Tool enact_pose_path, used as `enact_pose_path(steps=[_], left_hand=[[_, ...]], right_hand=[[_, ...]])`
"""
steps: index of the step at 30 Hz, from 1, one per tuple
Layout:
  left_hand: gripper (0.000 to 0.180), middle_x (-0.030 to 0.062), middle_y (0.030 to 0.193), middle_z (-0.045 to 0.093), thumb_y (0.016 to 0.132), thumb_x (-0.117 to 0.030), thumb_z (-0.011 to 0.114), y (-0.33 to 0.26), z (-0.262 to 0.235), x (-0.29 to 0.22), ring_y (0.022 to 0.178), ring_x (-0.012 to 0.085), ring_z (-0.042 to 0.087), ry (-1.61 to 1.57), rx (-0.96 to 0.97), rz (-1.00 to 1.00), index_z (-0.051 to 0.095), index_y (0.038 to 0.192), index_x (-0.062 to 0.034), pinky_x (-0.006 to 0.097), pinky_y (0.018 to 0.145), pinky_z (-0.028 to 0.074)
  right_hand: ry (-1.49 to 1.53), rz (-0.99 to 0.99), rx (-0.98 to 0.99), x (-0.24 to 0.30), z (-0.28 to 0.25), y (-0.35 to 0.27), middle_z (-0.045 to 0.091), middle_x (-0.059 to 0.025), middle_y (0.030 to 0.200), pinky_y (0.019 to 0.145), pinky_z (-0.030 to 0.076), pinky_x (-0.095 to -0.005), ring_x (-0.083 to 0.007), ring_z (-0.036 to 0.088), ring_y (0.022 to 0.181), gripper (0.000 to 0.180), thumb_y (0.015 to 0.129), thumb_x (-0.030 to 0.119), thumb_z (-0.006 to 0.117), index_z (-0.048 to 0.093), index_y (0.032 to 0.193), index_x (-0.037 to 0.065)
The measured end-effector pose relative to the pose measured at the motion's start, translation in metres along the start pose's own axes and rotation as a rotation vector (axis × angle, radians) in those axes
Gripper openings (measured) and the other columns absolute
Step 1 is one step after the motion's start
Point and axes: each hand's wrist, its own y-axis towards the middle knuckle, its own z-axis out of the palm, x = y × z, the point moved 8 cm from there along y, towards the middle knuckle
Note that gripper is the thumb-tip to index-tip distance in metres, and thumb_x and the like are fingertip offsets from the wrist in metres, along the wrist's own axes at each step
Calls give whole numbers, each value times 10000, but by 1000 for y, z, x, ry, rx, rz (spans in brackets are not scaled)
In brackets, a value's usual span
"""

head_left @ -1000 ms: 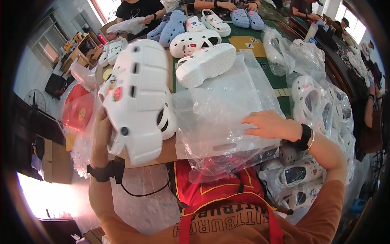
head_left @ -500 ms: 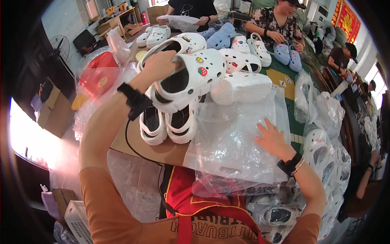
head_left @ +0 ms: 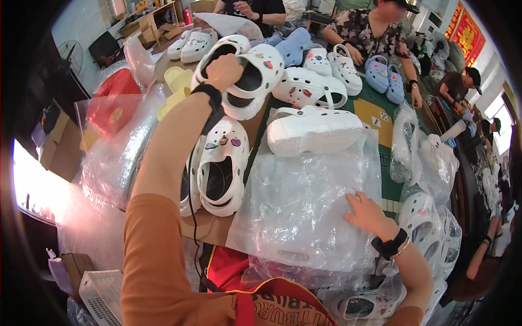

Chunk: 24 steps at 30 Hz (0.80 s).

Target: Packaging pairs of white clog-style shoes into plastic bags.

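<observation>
My left hand (head_left: 224, 72) is closed around the heel side of a pair of white clogs (head_left: 268, 64) with small colourful charms, held over the table's far left part. Closer to me, more white charm-covered clogs (head_left: 223, 163) sit on brown cardboard, partly behind my left forearm. With fingers spread, my right hand (head_left: 371, 215) rests on a stack of clear plastic bags (head_left: 304, 201). A white clog (head_left: 314, 131) lies on its side at the bags' far edge, sole toward me. Behind it is another white clog (head_left: 310, 87) with red charms.
Pale yellow clogs (head_left: 176, 81) and a red bundle in plastic (head_left: 111, 106) lie to the left. Blue clogs (head_left: 384, 76) stand at the far right, near a co-worker (head_left: 370, 27). Bagged white clogs (head_left: 421, 217) crowd my right side. A dark cable hangs along my left arm.
My left hand has carried the white clogs farther away, uncovering the clogs on the cardboard and the yellow ones. My right hand stays on the bags. The far-right co-worker's hand has left the blue clogs.
</observation>
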Motion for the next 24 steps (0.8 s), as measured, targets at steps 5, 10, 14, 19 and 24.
enact_pose_path(steps=[5,10,14,19,24], left_hand=[[276,205,939,630,726,-162,504,-2,34,6,892,359,610,-65,11,-64,642,912,-12,410,780,479],[272,203,966,625,741,-174,497,-7,59,33,931,349,600,-117,62,-136,639,906,-11,415,792,474],[325,182,1055,601,762,-221,495,-3,71,43,1006,334,574,-32,246,-113,598,1026,-60,427,819,459],[359,184,1113,557,735,-241,569,-31,-8,-5,1012,319,556,6,-254,49,556,1062,-94,426,834,434],[394,156,1101,554,794,-293,570,-64,16,-104,993,288,537,-356,258,643,543,1115,-67,357,855,419]], right_hand=[[-77,26,-85,4,-2,1,436,-199,1155,750,469,-469,-419,532,907,560,758,310,619,405,1229,94],[-96,56,-79,0,-5,9,460,-182,1091,727,460,-469,-397,542,878,561,767,322,604,407,1234,82],[-39,87,-143,-11,-9,11,481,-167,1042,740,450,-452,-358,550,879,519,784,319,576,431,1225,87],[-49,72,-125,-16,-15,2,504,-141,1024,744,438,-447,-328,556,883,434,791,299,561,483,1161,87],[-146,-28,-257,12,-33,-8,536,-91,1019,759,411,-459,-290,561,900,385,788,308,568,529,1117,111]])
